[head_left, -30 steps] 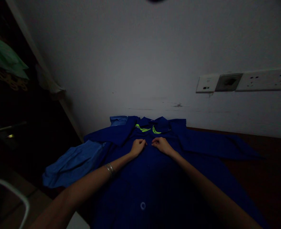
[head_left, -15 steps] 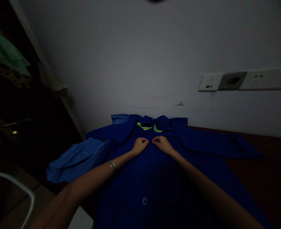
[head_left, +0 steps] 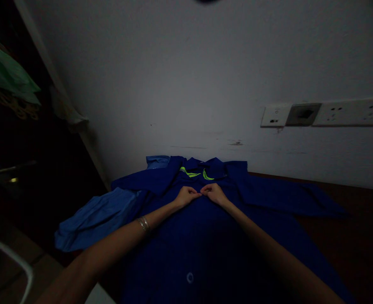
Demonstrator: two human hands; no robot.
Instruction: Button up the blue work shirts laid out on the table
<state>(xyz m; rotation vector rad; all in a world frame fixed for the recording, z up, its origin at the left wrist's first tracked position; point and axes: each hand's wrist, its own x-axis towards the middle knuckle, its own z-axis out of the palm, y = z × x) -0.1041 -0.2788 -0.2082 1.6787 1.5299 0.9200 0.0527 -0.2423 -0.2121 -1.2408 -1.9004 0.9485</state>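
A dark blue long-sleeved work jacket (head_left: 173,236) lies spread out, its collar towards the wall and its sleeves out to both sides. Yellow-green strips show on its chest just below the collar, and a round button (head_left: 190,277) sits low on its front. My left hand (head_left: 186,196) pinches the front of the jacket near its middle line, with a silvery bracelet on that wrist. Facing it, my right hand (head_left: 214,193) is pinched on the same spot, the fingertips of both nearly touching. What lies between the fingertips is too small and dark to make out.
A lighter blue cloth (head_left: 97,219) lies at the left, partly under the jacket's sleeve. Behind stands a pale wall with sockets (head_left: 335,115) at the right. A dark door with a handle (head_left: 17,166) is at the left. A white curved bar (head_left: 18,259) shows at lower left.
My hands have come together, so their fingertips now almost meet over the jacket front. The view has tipped slightly, and the scene sits a little lower.
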